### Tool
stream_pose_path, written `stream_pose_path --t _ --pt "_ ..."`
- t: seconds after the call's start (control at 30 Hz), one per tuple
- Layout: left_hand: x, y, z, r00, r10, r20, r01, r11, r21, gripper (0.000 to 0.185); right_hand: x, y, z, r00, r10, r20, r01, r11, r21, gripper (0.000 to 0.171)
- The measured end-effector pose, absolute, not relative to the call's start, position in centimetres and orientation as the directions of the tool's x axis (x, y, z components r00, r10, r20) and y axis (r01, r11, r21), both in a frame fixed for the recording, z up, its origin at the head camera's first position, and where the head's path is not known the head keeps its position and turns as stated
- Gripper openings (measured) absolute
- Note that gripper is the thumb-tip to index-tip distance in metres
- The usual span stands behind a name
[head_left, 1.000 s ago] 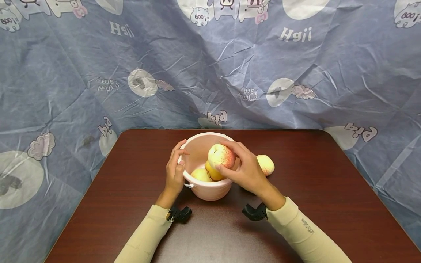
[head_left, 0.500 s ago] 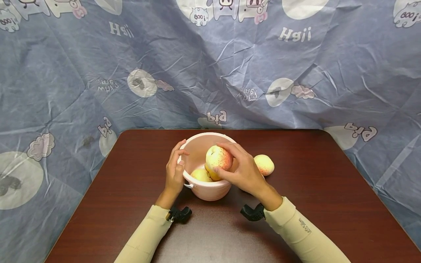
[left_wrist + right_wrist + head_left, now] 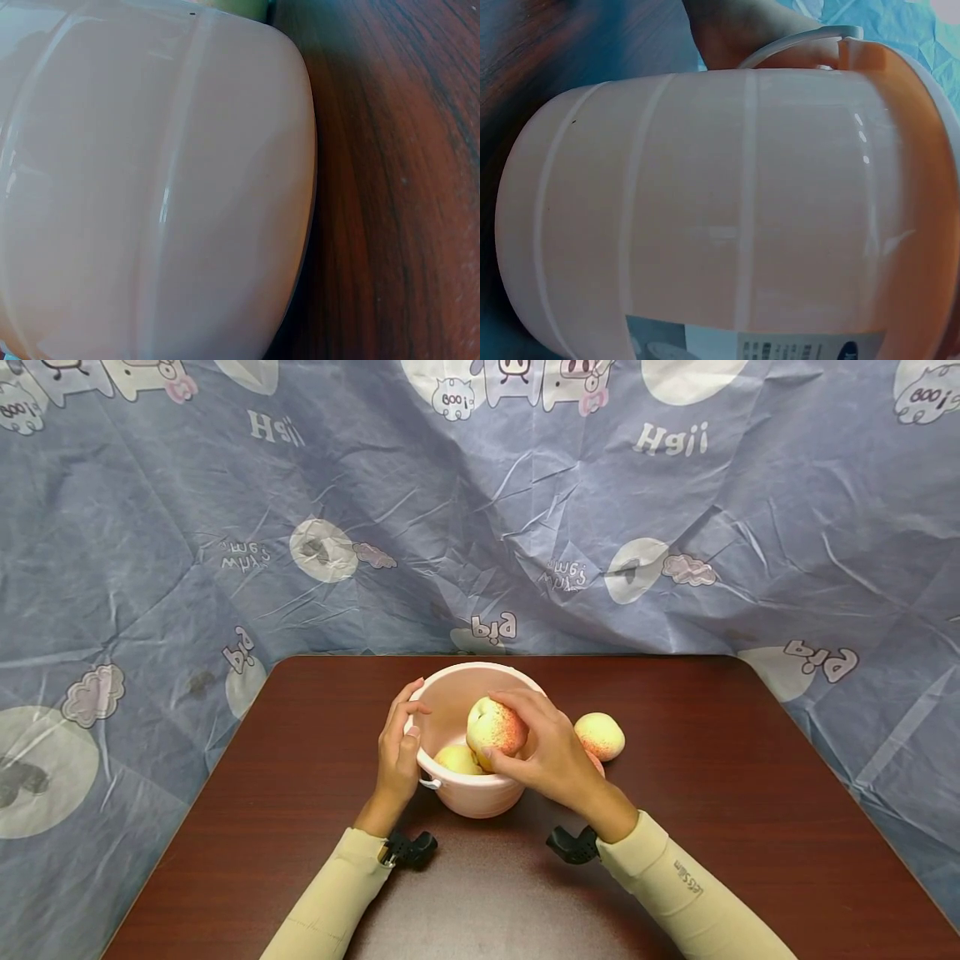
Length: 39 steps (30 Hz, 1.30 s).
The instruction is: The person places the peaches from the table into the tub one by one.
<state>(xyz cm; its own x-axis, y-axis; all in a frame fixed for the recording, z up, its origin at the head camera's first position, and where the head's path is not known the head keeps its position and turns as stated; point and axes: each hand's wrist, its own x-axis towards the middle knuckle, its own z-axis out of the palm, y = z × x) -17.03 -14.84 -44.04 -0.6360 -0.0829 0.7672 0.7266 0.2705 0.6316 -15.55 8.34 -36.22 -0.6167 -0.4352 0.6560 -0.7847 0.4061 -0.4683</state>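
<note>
Right hand (image 3: 551,752) curls round a red-yellow apple (image 3: 493,727) just above the pink bucket (image 3: 480,797), whose rim the left hand (image 3: 397,747) grips, and dropped onto the apples (image 3: 457,760) inside, it could bruise or bounce out toward the apple on the table (image 3: 598,735) beside the bucket.

the right hand (image 3: 551,752) covers the near side of the held peach (image 3: 493,725) and part of the bucket (image 3: 480,797) rim. two fruits inside the bucket show only in part. both wrist views crop the bucket wall at the frame edges; neither shows fingers clearly. the bench (image 3: 750,827) is cut off below.
</note>
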Motion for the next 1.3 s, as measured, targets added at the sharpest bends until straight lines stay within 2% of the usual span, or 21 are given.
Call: stream_pose_path --t 0.27,0.83,0.97,1.3 --pt "-17.1 -14.9 -44.1 -0.644 -0.085 0.760 0.717 0.280 0.638 0.044 -15.5 8.3 -36.7 -0.610 -0.446 0.656 -0.780 0.483 -0.397 0.062" --pt "-17.0 -14.8 -44.0 -0.651 -0.087 0.754 0.712 0.276 0.646 0.043 -15.5 8.1 -36.7 -0.585 -0.462 0.667 -0.792 0.501 -0.348 0.061" --pt "-17.1 -14.8 -44.1 -0.651 -0.093 0.754 0.710 0.276 0.647 0.041 -15.5 8.1 -36.6 -0.556 -0.491 0.670 -0.814 0.484 -0.321 0.065" --pt "-14.9 -14.0 -41.1 -0.652 -0.089 0.753 0.715 0.260 0.649 0.035 -15.6 8.1 -36.8 -0.519 -0.510 0.686 -0.840 0.452 -0.299 0.066"
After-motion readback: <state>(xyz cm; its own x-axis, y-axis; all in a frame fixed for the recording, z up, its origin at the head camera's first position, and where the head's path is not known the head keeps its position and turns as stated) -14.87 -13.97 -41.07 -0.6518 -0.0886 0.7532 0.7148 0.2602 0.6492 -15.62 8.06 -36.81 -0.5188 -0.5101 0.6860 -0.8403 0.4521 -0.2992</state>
